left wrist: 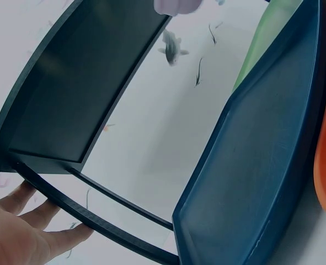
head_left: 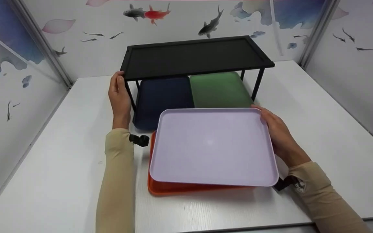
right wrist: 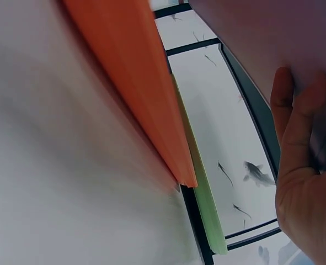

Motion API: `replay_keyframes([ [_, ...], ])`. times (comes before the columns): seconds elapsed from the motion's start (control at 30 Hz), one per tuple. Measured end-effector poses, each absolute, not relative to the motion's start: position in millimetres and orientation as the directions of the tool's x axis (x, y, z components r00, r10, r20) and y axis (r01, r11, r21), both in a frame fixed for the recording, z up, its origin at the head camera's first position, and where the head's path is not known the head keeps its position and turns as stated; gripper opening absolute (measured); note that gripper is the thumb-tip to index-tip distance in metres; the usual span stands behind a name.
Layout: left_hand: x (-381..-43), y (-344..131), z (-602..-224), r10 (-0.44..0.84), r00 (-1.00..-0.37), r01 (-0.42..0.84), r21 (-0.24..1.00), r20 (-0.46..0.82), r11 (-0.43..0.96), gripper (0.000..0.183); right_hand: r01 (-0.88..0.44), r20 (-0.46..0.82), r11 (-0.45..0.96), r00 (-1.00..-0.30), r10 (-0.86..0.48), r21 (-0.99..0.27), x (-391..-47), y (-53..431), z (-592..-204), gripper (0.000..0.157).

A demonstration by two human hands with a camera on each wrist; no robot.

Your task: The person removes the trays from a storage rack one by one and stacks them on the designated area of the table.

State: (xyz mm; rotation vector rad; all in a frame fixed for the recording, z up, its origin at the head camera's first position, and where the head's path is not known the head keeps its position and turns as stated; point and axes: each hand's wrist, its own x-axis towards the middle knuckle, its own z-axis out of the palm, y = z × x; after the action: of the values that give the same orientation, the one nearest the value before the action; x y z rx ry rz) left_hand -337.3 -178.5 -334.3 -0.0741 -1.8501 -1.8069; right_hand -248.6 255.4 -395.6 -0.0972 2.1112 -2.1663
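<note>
Right hand (head_left: 278, 136) is gripping the lilac tray (head_left: 212, 145) at its right edge, fingers bent on it; the tray is hovering over the orange tray (head_left: 170, 188), which is lying on the tabletop (head_left: 66, 155). Left hand (head_left: 120, 100) is touching the black rack (head_left: 193, 60) at its near-left corner; cannot tell whether that grip is pinching. Navy tray (head_left: 163, 100) and green tray (head_left: 219, 90) are sitting below the rack's top. Judgement: one-handed support is probably inviting tilt; keeping the lilac tray level should be helping.
</note>
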Motion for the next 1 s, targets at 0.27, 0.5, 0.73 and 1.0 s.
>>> replay_keyframes([
  [0.27,-359,-187,-352,-0.335,-0.842,0.415,0.904,0.423,0.099,0.042,0.055,-0.054,0.0,-0.985,-0.166,-0.999,-250,254,-396,0.056],
  [0.5,-363,-190,-357,-0.321,-0.831,0.438,0.89,0.454,0.124,0.044,0.062,-0.07,0.047,-0.981,-0.179,-0.997,-249,252,-394,0.058],
  [0.73,-362,-189,-356,-0.329,-0.837,0.423,0.898,0.438,0.12,0.043,0.054,-0.065,0.065,-0.979,-0.191,-0.996,-249,253,-396,0.058],
  [1.0,-360,-187,-352,-0.334,-0.844,0.409,0.907,0.419,0.105,0.042,0.071,-0.079,0.044,-0.972,-0.222,-0.996,-249,252,-400,0.059],
])
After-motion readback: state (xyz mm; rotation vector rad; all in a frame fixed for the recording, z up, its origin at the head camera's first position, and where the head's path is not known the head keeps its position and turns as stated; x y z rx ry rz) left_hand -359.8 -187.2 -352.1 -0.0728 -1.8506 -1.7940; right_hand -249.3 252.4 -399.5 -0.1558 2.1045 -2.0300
